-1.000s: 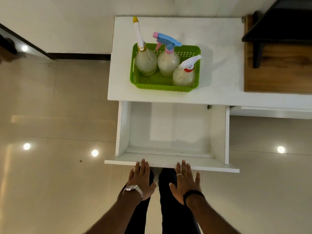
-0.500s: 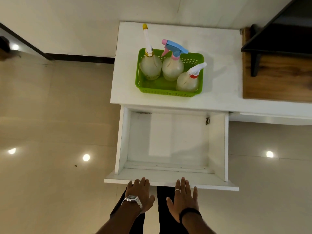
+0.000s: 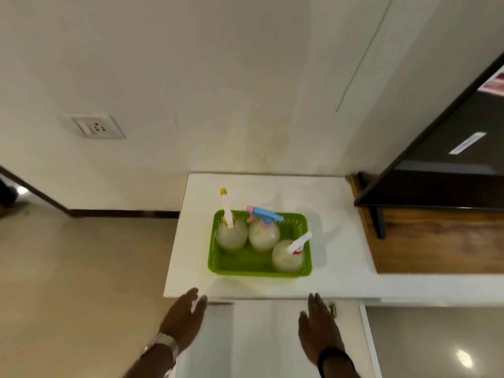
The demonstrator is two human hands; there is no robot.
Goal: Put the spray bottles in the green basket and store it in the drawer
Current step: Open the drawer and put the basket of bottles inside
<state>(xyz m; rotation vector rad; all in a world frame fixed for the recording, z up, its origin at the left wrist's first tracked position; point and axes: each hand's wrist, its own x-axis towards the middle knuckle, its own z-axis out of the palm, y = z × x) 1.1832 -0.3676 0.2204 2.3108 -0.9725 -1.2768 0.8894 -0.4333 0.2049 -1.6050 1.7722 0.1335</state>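
Observation:
The green basket [image 3: 240, 267] stands on the white cabinet top [image 3: 335, 257] and holds three pale spray bottles upright: one with a yellow-tipped white nozzle [image 3: 230, 236], one with a blue and pink trigger [image 3: 264, 236], one with a white and red trigger [image 3: 288, 256]. Below it the white drawer [image 3: 270, 339] stands pulled out with nothing visible inside. My left hand [image 3: 183, 321], with a watch on the wrist, is raised over the drawer's left side, fingers apart and holding nothing. My right hand [image 3: 318, 330] hovers over the drawer's right side, also open. Both hands are short of the basket.
A dark wooden unit [image 3: 436, 238] with a black appliance [image 3: 450, 148] on it adjoins the cabinet on the right. A wall socket [image 3: 94, 126] is on the wall at left. Glossy floor tiles [image 3: 81, 282] lie to the left.
The view has tilted up toward the wall. Both hands have left the drawer's front edge and risen over the open drawer toward the basket.

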